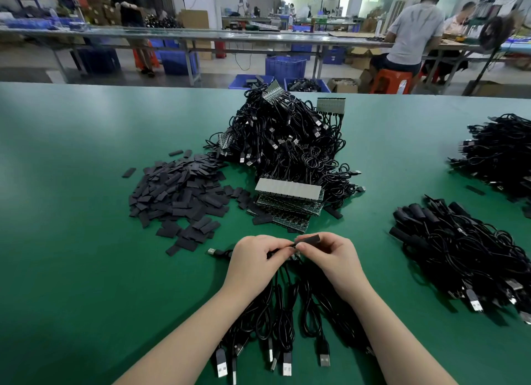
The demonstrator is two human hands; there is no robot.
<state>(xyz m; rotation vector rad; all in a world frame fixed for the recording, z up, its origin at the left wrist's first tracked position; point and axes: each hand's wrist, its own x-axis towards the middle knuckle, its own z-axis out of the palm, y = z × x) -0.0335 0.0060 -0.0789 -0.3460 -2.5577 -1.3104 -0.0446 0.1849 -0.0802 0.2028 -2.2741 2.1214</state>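
My right hand (330,255) pinches a short black sleeve (309,240) at its left end. My left hand (254,258) grips the end of a black USB cable (280,307) just left of that sleeve; a small circuit board (296,256) peeks out between the two hands. Several black USB cables (287,327) fan out under my wrists toward the near edge, their plugs lying flat on the green table (86,241).
A heap of flat black sleeves (181,195) lies left of centre. Behind it rises a big tangle of cables with board strips (287,143), and stacked board panels (287,200). Sleeved cables (459,246) pile at right, more cables (500,151) far right. People work beyond.
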